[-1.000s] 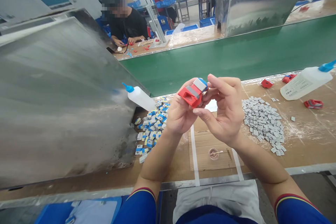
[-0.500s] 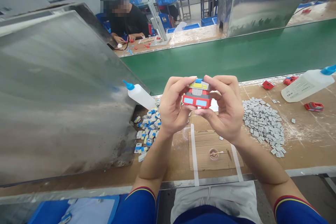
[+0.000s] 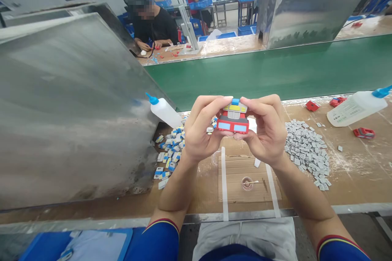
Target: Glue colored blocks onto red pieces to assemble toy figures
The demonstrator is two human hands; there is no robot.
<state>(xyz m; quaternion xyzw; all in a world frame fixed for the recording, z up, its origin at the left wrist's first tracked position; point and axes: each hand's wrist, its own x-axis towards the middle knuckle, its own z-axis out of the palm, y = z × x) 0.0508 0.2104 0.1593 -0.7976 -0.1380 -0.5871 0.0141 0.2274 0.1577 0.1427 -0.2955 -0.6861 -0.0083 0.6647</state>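
L hand [image 3: 202, 130] & R hand [image 3: 263, 132] grip red toy vehicle [image 3: 232, 126] by fingertips, mid-frame above surface [image 3: 199, 195], w/ blue, yellow & grey pcs [image 3: 233, 111] on it; loose blue-white pcs [image 3: 168, 151] lie left, grey pcs [image 3: 306, 151] right.

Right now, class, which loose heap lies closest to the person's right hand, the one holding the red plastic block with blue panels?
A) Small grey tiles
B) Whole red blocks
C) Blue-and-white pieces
A: the heap of small grey tiles lies just right of the right hand gripping the red plastic block, while the blue-and-white pieces sit beyond the left hand.
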